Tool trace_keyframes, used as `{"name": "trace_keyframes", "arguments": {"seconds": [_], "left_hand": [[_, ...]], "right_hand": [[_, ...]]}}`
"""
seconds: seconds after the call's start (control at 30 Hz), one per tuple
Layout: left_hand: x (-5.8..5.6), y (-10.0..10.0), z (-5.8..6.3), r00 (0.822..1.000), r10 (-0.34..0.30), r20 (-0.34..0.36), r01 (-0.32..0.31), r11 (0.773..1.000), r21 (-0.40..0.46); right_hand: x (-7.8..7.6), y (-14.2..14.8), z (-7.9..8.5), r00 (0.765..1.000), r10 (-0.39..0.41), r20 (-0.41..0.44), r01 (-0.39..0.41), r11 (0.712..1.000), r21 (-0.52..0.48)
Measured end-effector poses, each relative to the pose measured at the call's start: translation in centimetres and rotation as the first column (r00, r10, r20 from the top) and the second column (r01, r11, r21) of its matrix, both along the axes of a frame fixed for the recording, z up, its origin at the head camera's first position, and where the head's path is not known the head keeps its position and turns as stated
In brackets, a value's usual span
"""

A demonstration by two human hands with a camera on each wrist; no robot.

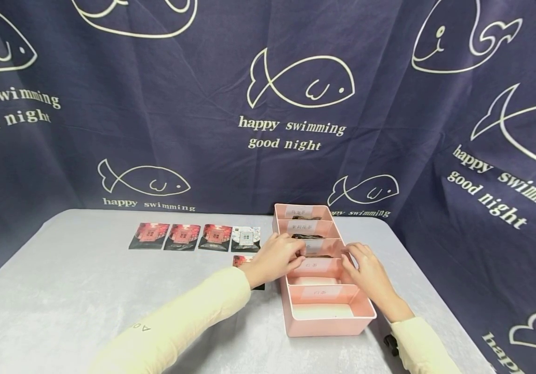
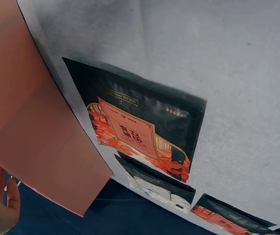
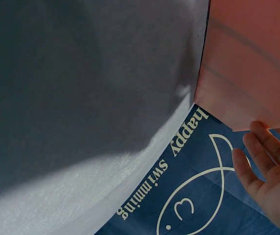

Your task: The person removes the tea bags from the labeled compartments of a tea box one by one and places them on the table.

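A long pink divided box (image 1: 331,326) has a paper label on each compartment's back wall. My left hand (image 1: 275,255) reaches over its left rim at the middle compartment, fingers bent. Its fingertips are partly hidden, so whether they pinch anything does not show. Dark packets (image 1: 307,237) lie in the far compartments, and the edge of another shows in the middle one. My right hand (image 1: 366,267) touches the right rim with loosely bent fingers, also seen in the right wrist view. Under my left wrist a red-and-black packet (image 2: 130,127) lies on the table, partly covered in the head view.
Left of the box, a row of flat packets lies on the grey-white table (image 1: 62,291): red-and-black ones (image 1: 182,237) and a white-and-black one (image 1: 246,239) nearest the box. A dark blue fish-print curtain (image 1: 216,119) hangs behind. Something small and black (image 1: 391,344) sits by my right sleeve.
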State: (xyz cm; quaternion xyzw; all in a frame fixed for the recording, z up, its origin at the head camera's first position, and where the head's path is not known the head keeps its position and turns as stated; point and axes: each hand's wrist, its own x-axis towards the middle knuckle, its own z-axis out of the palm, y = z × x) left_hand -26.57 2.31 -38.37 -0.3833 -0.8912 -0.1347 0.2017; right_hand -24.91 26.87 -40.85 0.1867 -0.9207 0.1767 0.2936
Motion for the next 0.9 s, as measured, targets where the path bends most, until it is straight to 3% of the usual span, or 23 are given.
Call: {"name": "trace_keyframes", "arguments": {"seconds": [0.53,0.73,0.9], "left_hand": [[-0.3,-0.3,0.8,0.999,-0.027,0.020,0.023,0.988,0.151],[-0.5,-0.5,1.4,0.999,-0.029,0.045,0.021,0.985,0.171],[-0.6,-0.7,1.7,0.999,-0.029,0.023,0.024,0.982,0.190]], "right_hand": [[0.0,0.0,0.0,1.000,-0.008,0.014,0.008,1.000,-0.002],[0.0,0.0,-0.1,1.000,-0.012,0.018,0.012,1.000,-0.002],[0.0,0.0,-0.1,1.000,-0.009,0.014,0.009,1.000,-0.003]]}}
